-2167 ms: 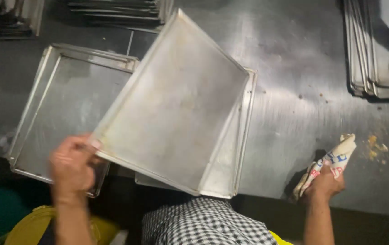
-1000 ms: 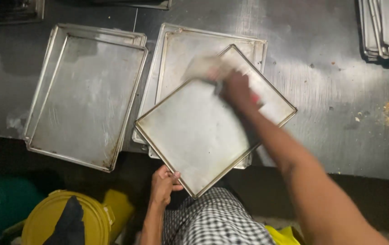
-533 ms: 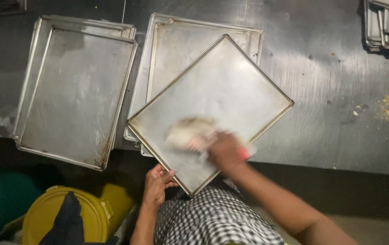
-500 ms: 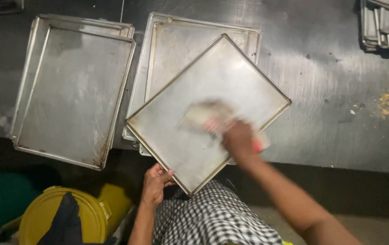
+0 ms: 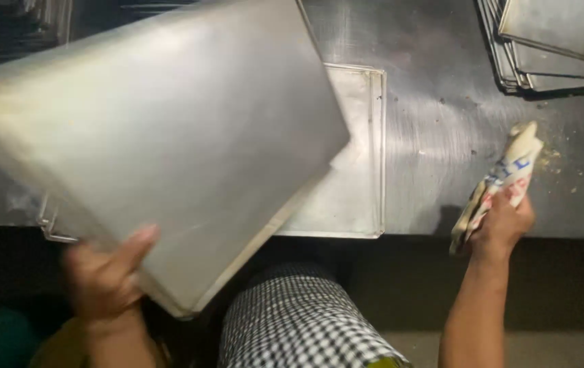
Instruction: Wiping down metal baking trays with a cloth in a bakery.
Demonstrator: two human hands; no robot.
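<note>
**Tray lifted in left hand, cloth bunched in right**

Left hand (image 5: pixel 111 276) grips the near edge of a big rectangular metal tray (image 5: pixel 162 136), thumb on top, fingers clamped under. Tray is tilted, raised off the steel counter (image 5: pixel 442 136), blurred; surface dull grey, smooth, low rim, yellowish smear at its left end. It covers most of another tray (image 5: pixel 356 177) lying flat on the counter. Right hand (image 5: pixel 503 221) is closed on a crumpled printed cloth (image 5: pixel 499 180) at the counter edge, crumbs (image 5: pixel 564 160) beside it. Stacked trays (image 5: pixel 550 44) top right. Checked clothing (image 5: pixel 298 320) below.
</note>
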